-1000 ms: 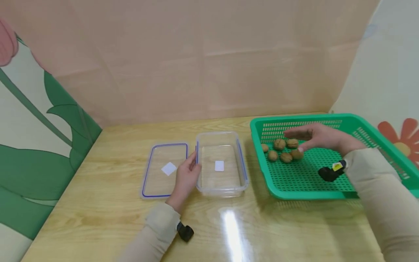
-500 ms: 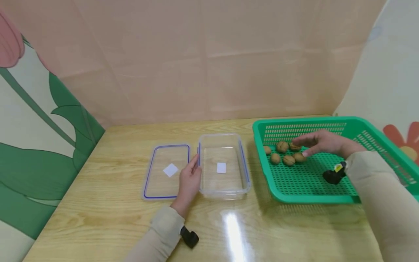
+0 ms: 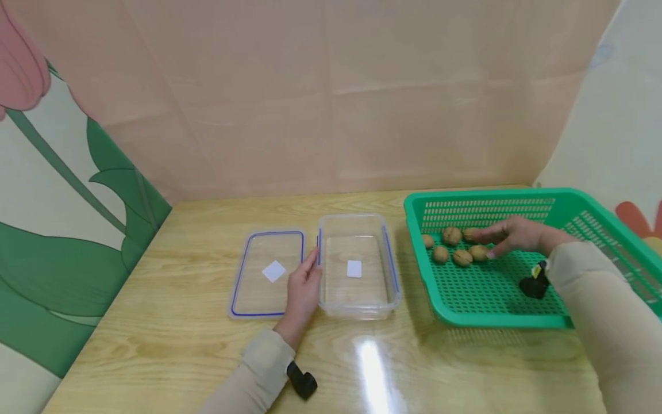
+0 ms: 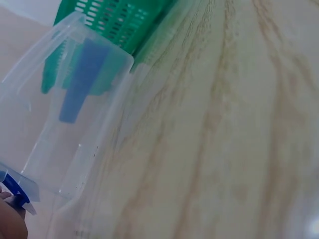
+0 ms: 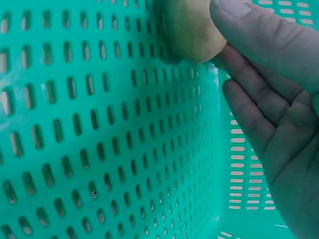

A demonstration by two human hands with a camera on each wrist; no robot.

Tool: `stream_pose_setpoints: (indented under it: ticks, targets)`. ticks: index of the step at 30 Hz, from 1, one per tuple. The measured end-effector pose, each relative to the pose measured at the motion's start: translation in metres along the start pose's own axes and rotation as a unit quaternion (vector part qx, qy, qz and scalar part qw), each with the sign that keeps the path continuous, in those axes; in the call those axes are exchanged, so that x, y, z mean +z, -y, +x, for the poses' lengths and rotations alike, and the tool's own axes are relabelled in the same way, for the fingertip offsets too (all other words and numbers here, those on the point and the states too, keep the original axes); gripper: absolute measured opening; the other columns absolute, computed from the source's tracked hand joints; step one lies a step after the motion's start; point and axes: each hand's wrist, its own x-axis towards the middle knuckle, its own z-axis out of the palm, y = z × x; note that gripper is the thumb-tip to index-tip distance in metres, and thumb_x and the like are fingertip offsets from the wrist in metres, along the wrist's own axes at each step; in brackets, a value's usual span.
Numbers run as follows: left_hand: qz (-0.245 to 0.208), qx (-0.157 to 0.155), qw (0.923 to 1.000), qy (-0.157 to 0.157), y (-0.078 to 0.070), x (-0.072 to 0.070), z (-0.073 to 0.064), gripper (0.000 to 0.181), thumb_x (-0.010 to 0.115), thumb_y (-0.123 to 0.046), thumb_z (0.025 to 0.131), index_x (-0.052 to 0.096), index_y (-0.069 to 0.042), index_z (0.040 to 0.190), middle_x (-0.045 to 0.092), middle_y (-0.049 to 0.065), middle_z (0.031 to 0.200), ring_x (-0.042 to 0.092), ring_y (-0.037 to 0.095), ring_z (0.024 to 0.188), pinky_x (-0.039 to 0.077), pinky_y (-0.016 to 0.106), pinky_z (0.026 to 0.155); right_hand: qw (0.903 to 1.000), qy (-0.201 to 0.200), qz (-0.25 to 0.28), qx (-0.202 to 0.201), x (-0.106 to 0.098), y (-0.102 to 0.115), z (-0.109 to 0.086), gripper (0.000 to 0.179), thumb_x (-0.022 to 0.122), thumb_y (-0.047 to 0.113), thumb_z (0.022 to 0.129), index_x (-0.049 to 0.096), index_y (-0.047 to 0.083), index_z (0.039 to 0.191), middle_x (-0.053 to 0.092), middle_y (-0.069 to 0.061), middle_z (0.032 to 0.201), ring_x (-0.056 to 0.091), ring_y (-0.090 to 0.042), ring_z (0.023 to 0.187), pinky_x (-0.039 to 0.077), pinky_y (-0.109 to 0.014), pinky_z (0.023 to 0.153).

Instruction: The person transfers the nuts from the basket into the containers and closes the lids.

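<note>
In the head view, my left hand (image 3: 304,287) rests against the left side of a clear plastic food container (image 3: 357,293), its fingers at the blue-edged rim. The left wrist view shows the container's wall and a blue latch (image 4: 15,188) beside a fingertip. My right hand (image 3: 517,237) reaches into a green plastic basket (image 3: 439,299), with thumb and fingers spread around walnuts. The thumb is right at one walnut (image 3: 479,253); the fingers overlap another walnut (image 3: 469,234) behind it. Up close, a walnut (image 5: 194,30) sits beside the thumb. Several walnuts gather at the basket's left.
A clear lid (image 3: 258,296) with a blue seal lies flat left of the container. White labels mark both lid (image 3: 273,271) and container. The wooden table (image 3: 207,356) meets a pinkish-beige covered wall (image 3: 331,115) at the back.
My right hand has lowered toward the walnuts, and its fingers have come down closer to them. My left hand stays at the container. The whole head view has shifted slightly.
</note>
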Motion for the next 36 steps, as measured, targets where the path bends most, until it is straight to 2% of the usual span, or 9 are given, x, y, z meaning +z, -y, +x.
stream_pose_setpoints:
  ticks: [7,17,24,30,32,36]
  targets:
    - [-0.005,-0.007,0.9999,0.011,0.001,0.001,-0.002,0.041,0.048,-0.005,0.093,0.048,-0.007,0.134,0.044,0.007,0.140,0.038,0.023,0.131,0.032,0.036,0.109,0.9999,-0.003,-0.011,-0.006,0.003,-0.004,0.007,0.061,0.074,0.022,0.076,0.052,-0.006,0.126,0.046,-0.028,0.132,0.046,-0.045,0.119,0.047,-0.052,0.093]
    - [-0.021,-0.007,0.9998,0.004,-0.001,0.002,-0.004,0.040,0.048,-0.005,0.094,0.048,-0.007,0.134,0.044,0.007,0.140,0.038,0.023,0.131,0.031,0.036,0.110,1.0000,0.006,0.001,0.004,0.005,-0.005,0.009,0.060,0.074,0.020,0.075,0.054,-0.006,0.124,0.047,-0.029,0.131,0.045,-0.047,0.119,0.047,-0.053,0.093]
    - [-0.021,-0.003,0.9998,0.002,-0.001,0.004,-0.003,0.040,0.049,-0.005,0.094,0.048,-0.007,0.133,0.045,0.007,0.140,0.038,0.023,0.131,0.031,0.036,0.110,0.9995,-0.020,-0.023,0.008,0.003,-0.005,0.007,0.059,0.075,0.025,0.075,0.056,-0.003,0.124,0.049,-0.028,0.129,0.048,-0.046,0.117,0.048,-0.053,0.091]
    - [-0.013,0.003,0.9999,-0.002,-0.002,0.003,-0.004,0.040,0.049,-0.004,0.093,0.049,-0.006,0.133,0.045,0.008,0.139,0.039,0.025,0.131,0.031,0.038,0.110,0.9992,-0.038,0.003,0.012,0.000,0.002,0.002,0.062,0.073,0.026,0.077,0.052,-0.001,0.128,0.050,-0.025,0.130,0.045,-0.045,0.119,0.044,-0.059,0.092]
    - [-0.013,0.001,0.9999,0.001,-0.001,0.003,-0.004,0.040,0.049,-0.004,0.093,0.048,-0.006,0.133,0.045,0.008,0.139,0.038,0.025,0.131,0.031,0.038,0.110,0.9988,-0.048,0.006,0.010,0.000,0.006,0.001,0.061,0.073,0.027,0.078,0.052,0.000,0.129,0.052,-0.023,0.129,0.050,-0.038,0.117,0.045,-0.058,0.092]
    - [-0.013,-0.001,0.9999,0.007,0.000,0.003,-0.003,0.040,0.048,-0.004,0.094,0.047,-0.005,0.134,0.044,0.008,0.140,0.037,0.025,0.132,0.030,0.038,0.110,0.9971,-0.072,0.023,-0.003,-0.001,0.013,0.001,0.058,0.071,0.025,0.080,0.052,0.002,0.130,0.057,-0.011,0.128,0.054,-0.005,0.108,0.041,-0.058,0.095]
